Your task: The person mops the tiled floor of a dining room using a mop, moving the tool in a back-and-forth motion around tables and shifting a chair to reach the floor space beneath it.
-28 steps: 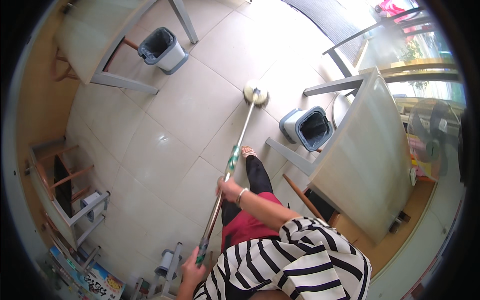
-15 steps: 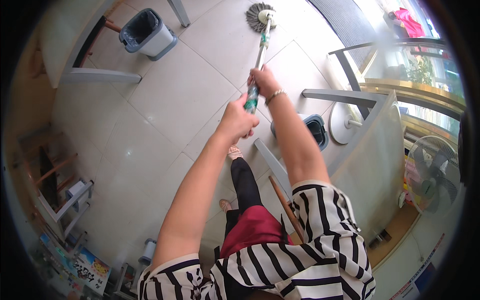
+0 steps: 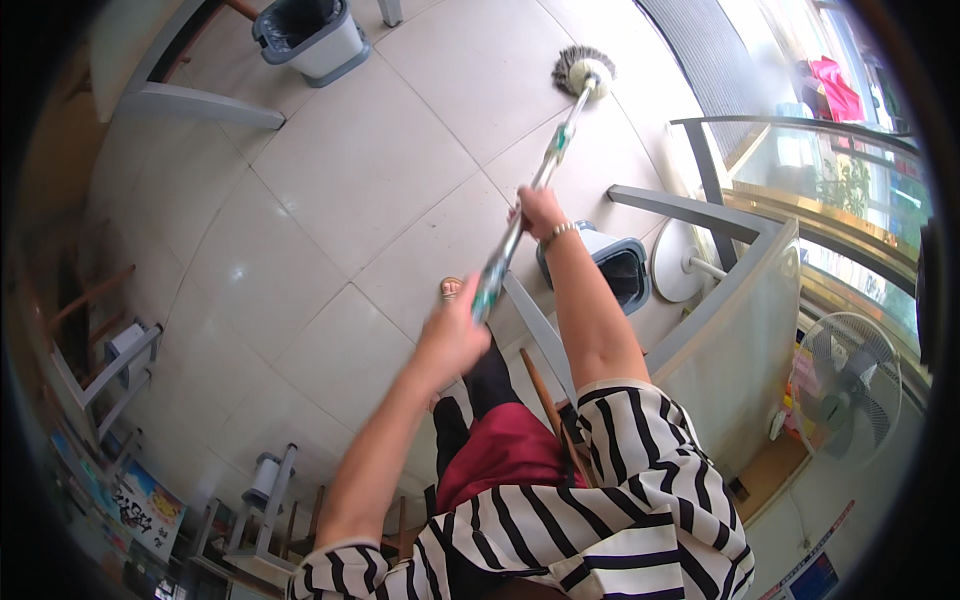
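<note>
This looks like a small shop, likely an eatery. On the tiled floor (image 3: 330, 190) stand several grey-legged tables: one at upper left (image 3: 200, 103), one at right (image 3: 740, 345), more at lower left. A bin (image 3: 335, 55) sits by the upper-left table's right edge, another (image 3: 598, 243) by the right table's left edge. A glass front (image 3: 850, 185) and ribbed mat (image 3: 700, 65) fill the upper right; a fan (image 3: 845, 385) stands beyond the right table's right edge.

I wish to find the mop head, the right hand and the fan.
Mop head (image 3: 582, 71): head view, on its cream disc.
Right hand (image 3: 542, 211): head view, on its back.
Fan (image 3: 847, 386): head view, on its grille.
</note>
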`<state>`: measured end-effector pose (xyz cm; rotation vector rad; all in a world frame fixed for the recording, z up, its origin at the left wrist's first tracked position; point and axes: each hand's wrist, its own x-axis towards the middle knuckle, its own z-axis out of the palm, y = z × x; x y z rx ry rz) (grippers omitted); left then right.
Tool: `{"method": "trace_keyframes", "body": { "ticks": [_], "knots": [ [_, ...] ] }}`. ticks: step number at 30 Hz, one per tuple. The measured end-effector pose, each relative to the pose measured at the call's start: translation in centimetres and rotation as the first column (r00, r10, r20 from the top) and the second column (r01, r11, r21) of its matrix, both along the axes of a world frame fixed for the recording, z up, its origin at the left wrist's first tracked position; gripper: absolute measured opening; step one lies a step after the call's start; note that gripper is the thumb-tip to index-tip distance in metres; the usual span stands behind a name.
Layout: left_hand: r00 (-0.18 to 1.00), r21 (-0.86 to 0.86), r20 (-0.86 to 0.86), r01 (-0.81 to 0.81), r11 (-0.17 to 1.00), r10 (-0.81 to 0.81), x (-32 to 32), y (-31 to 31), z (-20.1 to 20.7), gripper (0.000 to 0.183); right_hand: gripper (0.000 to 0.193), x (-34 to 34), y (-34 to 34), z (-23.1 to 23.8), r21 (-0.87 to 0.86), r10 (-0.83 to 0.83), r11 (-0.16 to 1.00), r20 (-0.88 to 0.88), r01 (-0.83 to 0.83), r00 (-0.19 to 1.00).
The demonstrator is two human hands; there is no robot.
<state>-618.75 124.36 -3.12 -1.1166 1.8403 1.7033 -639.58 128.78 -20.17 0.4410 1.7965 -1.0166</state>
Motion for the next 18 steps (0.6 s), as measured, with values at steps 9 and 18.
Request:
{"method": "trace_keyframes", "body": {
  "ticks": [9, 18],
  "knots": [
    [0.985, -0.089, 0.151, -0.075, 0.993, 0.088, 28.6, 16.9, 10.3, 0.065, 0.018, 27.0, 12.1, 9.3, -0.018, 0.041, 0.999, 0.366, -0.037, 0.93],
    [0.961, -0.129, 0.27, -0.027, 0.991, 0.061, 27.6, 15.5, 8.7, 0.063, 0.013, 28.8, 11.7, 5.0, 0.063, -0.053, 0.998, 0.468, 0.026, 0.882]
  ]
}}
